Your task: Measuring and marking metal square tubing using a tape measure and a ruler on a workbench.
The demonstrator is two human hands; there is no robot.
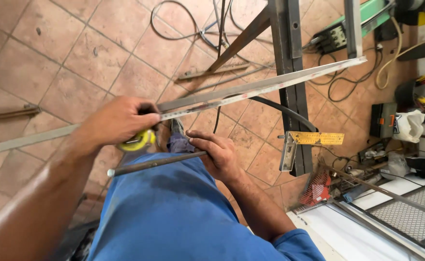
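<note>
Metal first: a long angle bar (251,89) runs across in front of me, above the tiled floor (67,58). My left hand (118,121) is closed on the bar and a yellow tape measure (137,141) together. My right hand (217,154) is closed around a thin steel rod (149,164) by my leg. I think the measuring is just starting; I see no mark on the bar, and nothing is cut.

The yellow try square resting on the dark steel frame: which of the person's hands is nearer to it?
Right. The right hand, gripping a thin rod, sits just left of the yellow try square; the left hand is farther left, holding a tape measure.
</note>
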